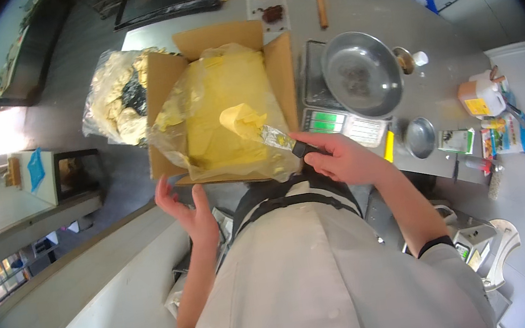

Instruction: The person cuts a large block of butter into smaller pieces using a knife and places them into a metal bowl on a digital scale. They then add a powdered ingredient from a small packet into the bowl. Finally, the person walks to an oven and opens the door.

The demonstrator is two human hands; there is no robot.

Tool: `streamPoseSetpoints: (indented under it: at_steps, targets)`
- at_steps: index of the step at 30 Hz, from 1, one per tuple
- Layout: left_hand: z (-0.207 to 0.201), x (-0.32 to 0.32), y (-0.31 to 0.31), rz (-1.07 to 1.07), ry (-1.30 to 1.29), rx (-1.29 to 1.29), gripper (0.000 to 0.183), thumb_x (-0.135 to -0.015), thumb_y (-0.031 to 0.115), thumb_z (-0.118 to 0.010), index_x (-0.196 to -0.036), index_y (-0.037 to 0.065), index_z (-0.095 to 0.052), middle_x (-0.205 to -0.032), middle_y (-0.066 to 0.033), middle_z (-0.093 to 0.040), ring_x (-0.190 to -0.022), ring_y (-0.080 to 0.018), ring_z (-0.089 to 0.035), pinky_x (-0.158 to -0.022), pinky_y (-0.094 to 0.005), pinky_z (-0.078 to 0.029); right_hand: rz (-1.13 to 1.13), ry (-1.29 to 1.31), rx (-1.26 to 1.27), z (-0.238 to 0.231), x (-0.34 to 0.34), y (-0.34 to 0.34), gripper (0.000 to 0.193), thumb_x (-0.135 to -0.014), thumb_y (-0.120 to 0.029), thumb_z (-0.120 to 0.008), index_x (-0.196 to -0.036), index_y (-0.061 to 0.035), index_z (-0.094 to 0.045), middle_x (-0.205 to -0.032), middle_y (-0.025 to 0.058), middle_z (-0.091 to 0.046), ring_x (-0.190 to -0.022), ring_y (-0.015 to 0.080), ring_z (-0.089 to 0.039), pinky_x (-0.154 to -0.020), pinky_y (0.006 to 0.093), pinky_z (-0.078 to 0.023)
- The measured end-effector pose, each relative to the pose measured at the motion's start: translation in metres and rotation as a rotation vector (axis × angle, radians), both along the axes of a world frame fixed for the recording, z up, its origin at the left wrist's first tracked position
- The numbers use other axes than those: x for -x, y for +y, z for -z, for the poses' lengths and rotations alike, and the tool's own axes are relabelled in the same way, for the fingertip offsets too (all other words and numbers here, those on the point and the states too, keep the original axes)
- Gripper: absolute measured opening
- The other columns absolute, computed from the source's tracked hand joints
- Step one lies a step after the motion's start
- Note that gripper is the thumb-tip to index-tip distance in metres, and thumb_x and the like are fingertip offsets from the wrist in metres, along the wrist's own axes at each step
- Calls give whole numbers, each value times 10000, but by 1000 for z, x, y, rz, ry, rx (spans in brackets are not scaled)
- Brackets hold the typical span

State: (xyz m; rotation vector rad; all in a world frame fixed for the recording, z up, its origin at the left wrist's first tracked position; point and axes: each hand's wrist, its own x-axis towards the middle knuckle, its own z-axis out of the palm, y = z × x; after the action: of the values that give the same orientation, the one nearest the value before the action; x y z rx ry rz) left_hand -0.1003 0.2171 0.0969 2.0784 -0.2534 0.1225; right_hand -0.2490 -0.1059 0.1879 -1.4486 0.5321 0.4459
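My right hand (348,158) grips the black handle of a metal spatula (278,138). A curled piece of yellow butter (243,120) sits on the blade. It is held above a large block of butter (223,93) lined with clear plastic film (170,139) inside an open cardboard box (281,75). At the box's near left corner is my left hand (188,210), its fingers apart and holding nothing. Whether its fingertips touch the box I cannot tell.
Right of the box, a round metal bowl (363,74) rests on a scale (320,121) with a lit green display. A smaller metal bowl (419,138) is nearer. Left lies a plastic bag of pale dough-like pieces (116,107). Behind are a white tray (269,25) and a wooden stick (321,7).
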Motion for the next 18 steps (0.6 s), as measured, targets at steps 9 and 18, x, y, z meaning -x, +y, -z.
streamPoseSetpoints:
  at_steps: [9,18]
  targets:
    - [-72,15,-201,560,-274,-287,948,-842,401,-944,-1611,108,-473,-1619,-237,-417,-1506,-468,-388,-1243,-593,-341,221,-186,264,-6,72,-10,591,-1135,-140,-589,-1713,-188,-474,-859,-50,-570,-730,48,-499,-665,242,-463]
    - [-61,43,-309,914,-107,-123,722,-911,349,-883,-1518,113,-570,-1482,-167,-589,-1371,-401,-588,-1148,-495,-492,518,-168,236,-5,147,-51,569,-1115,-109,-612,-1674,-113,-506,-885,-8,-588,-758,70,-498,-700,252,-451]
